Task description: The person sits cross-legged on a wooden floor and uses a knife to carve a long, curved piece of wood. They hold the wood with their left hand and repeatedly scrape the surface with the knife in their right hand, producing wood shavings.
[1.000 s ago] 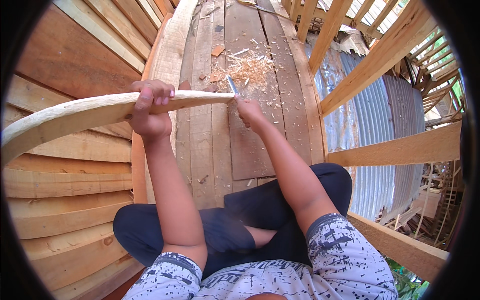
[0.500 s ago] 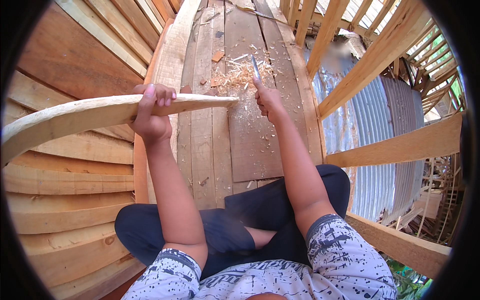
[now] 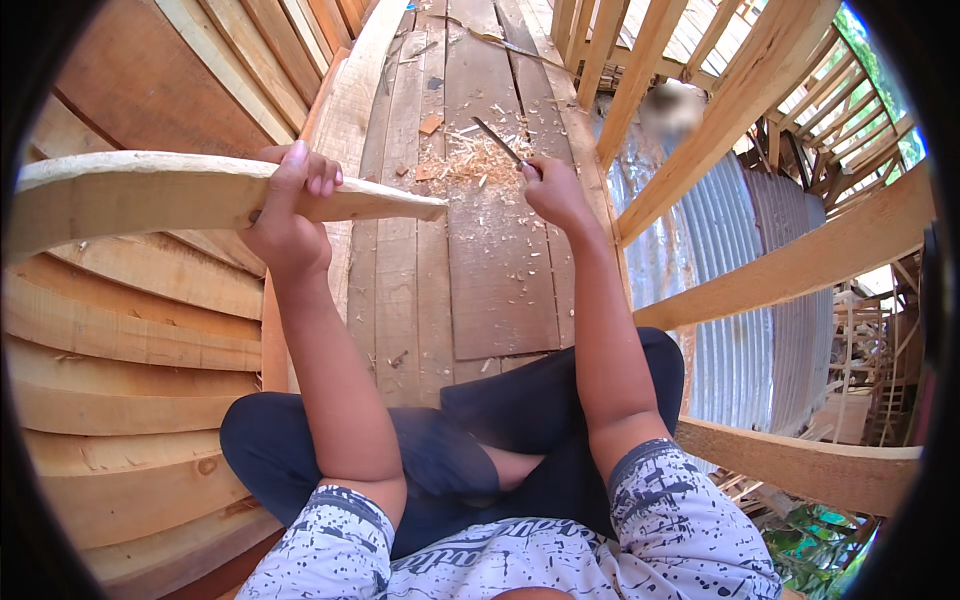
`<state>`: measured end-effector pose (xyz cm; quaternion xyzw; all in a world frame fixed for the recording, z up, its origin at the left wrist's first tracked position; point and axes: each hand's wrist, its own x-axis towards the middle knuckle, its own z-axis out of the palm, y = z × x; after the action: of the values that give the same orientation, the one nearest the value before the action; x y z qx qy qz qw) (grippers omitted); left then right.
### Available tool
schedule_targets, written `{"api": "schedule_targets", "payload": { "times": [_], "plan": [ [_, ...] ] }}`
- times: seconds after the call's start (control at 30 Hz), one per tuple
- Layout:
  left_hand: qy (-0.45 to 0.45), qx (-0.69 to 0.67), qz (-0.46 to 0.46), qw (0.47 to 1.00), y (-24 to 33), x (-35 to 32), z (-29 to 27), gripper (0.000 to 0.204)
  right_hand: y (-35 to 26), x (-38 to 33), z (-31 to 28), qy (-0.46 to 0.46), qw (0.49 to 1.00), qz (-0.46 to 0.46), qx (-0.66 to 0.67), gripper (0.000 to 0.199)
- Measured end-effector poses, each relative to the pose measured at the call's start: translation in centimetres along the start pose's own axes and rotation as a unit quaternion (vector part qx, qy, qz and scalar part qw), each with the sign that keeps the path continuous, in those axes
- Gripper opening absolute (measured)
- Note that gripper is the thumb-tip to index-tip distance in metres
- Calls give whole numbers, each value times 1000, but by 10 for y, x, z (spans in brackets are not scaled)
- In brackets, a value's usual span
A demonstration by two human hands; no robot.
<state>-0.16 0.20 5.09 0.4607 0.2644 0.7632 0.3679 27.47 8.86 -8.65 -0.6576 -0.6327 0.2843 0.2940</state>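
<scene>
My left hand [image 3: 290, 210] is closed around a long, pale wooden plank [image 3: 150, 200], near its tapered end. The plank runs from the left rim toward the middle, its upper edge whitish and freshly cut. To the right, my right hand [image 3: 553, 192] grips a knife [image 3: 500, 142] by its handle, which the fingers hide. The dark, narrow blade slants up and to the left, over a heap of wood shavings [image 3: 480, 165]. Blade and plank are apart.
I sit cross-legged on a plank floor [image 3: 500, 290] scattered with chips. A stacked-board wall [image 3: 130, 330] rises on the left. Wooden railing posts [image 3: 740, 110] stand on the right, with corrugated metal sheets [image 3: 735, 290] beyond them. A thin strip [image 3: 505, 42] lies at the far end.
The knife's blade has swung from nearly upright to slanting left, as my right wrist turned. My left hand and the plank's tapered end have shifted slightly left in view.
</scene>
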Motion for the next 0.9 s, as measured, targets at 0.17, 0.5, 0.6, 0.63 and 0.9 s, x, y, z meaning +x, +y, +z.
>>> {"api": "schedule_targets", "payload": {
  "times": [0.17, 0.5, 0.6, 0.63, 0.9],
  "plan": [
    [13, -9, -10, 1000, 16, 3, -2, 12, 17, 11, -58, -108, 984, -82, -117, 29],
    [-16, 37, -26, 999, 36, 0, -3, 18, 138, -7, -55, -384, 917, -17, -111, 28],
    [-25, 31, -23, 999, 36, 1, -5, 20, 157, 3, -47, -338, 924, -20, -178, 31],
    [-30, 29, -22, 999, 35, 1, -4, 20, 162, 7, -47, -275, 947, -13, -167, 31],
    [-53, 3, -24, 998, 35, 3, -10, 21, 151, 4, -45, -372, 918, -62, -126, 32]
  ]
}}
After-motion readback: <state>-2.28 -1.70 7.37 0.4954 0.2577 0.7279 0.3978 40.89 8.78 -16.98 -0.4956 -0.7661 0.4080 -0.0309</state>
